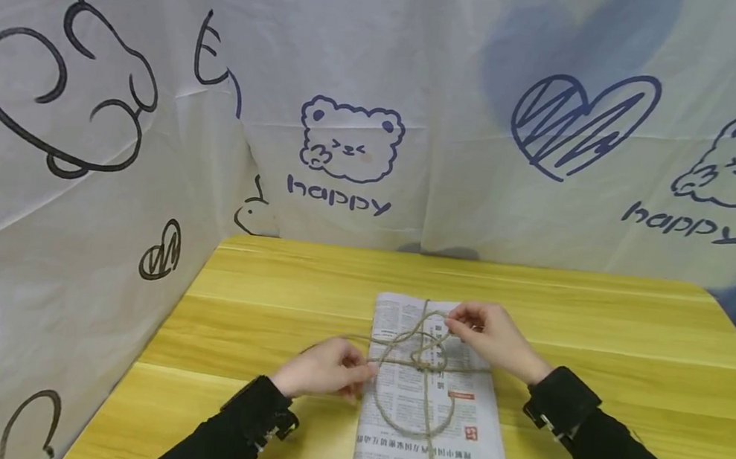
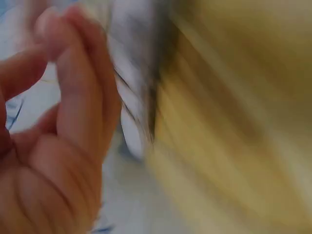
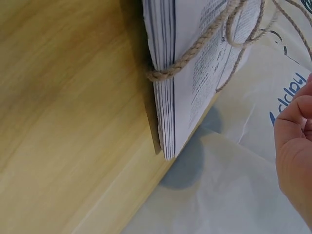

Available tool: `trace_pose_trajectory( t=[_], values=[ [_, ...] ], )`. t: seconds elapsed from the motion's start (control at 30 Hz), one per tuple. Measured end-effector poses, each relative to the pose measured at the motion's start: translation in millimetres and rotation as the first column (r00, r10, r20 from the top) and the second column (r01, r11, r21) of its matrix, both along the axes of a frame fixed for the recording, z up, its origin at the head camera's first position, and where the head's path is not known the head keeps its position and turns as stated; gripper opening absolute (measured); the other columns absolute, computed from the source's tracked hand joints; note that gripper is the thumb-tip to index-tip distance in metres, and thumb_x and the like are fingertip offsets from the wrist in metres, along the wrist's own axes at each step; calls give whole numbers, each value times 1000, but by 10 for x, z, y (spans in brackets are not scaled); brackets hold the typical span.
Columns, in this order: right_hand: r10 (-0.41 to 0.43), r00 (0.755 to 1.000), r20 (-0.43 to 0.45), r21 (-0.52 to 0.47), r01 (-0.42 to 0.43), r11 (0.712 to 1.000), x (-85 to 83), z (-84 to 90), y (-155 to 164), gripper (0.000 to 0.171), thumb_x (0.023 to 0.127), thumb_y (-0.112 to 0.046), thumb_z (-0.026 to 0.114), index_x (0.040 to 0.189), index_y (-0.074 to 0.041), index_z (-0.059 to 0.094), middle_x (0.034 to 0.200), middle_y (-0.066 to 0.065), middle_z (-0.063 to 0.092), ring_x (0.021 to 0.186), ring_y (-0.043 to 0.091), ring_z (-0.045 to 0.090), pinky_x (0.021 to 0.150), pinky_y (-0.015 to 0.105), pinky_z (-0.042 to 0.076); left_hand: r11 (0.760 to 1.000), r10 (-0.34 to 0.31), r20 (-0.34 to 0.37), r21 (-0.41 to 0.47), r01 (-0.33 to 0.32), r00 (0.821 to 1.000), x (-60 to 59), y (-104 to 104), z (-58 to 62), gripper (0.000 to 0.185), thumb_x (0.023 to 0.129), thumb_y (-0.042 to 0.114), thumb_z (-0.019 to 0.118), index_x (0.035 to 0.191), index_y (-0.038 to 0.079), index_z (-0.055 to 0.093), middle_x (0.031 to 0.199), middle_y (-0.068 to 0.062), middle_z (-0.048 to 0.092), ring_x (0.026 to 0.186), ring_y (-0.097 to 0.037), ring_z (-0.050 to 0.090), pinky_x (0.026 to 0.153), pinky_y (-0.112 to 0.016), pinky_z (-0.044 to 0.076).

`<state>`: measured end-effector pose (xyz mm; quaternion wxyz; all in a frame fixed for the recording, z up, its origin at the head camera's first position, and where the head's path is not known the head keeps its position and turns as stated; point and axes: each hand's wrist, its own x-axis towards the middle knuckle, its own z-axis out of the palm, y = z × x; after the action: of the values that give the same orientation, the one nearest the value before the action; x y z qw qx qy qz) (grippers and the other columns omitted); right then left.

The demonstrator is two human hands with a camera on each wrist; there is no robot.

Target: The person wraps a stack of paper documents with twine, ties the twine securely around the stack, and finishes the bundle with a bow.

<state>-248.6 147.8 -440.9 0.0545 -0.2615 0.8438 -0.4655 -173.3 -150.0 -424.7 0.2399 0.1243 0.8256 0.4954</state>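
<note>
While we look down at the yellow wooden table [image 1: 599, 336], we see a flat stack of folded newspapers [image 1: 403, 405] lying in the middle, tied crosswise with rough brown twine [image 1: 427, 340]. Our left hand [image 1: 323, 367] sits at the stack's nine o'clock edge, fingers pinched on one twine end. Our right hand [image 1: 498, 338] is at about one o'clock, fingertips pinched on a twine loop. Behind hangs a white cloth with blue bears [image 1: 350, 142].

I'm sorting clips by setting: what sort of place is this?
Probably a makeshift indoor recording corner: a wooden table walled in by a cartoon-printed sheet, with only a twine-tied newspaper stack on it.
</note>
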Motion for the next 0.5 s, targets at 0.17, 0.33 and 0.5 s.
trace_pose_trajectory(
  t=[0.17, 0.33, 0.5],
  values=[
    [17, 1000, -16, -7, -17, 1000, 33, 39, -16, 15, 99, -13, 63, 103, 0, 70, 92, 12, 72, 80, 21, 66, 71, 23, 53, 936, 30, -346, -320, -149, 938, -63, -83, 14, 35, 103, 31, 58, 83, 4, 68, 61, 4, 46, 52, -10, 37, 52, -23, 29],
    [33, 999, -14, -30, -34, 999, 53, 48, -14, 16, 100, -14, 62, 107, -2, 70, 97, 15, 71, 83, 17, 66, 74, 24, 54, 940, 10, -428, -305, -155, 904, -220, -16, 66, 20, 104, 22, 58, 105, 7, 71, 90, 0, 66, 70, -11, 53, 65, -25, 44],
    [33, 999, -27, -42, -34, 999, 32, 27, -23, 16, 101, -13, 62, 107, -1, 70, 98, 18, 72, 83, 18, 67, 74, 24, 55, 965, -49, -441, -253, -71, 896, -398, 180, 89, 23, 105, 25, 56, 116, 11, 70, 106, -3, 69, 85, -13, 59, 77, -27, 50]
  ],
)
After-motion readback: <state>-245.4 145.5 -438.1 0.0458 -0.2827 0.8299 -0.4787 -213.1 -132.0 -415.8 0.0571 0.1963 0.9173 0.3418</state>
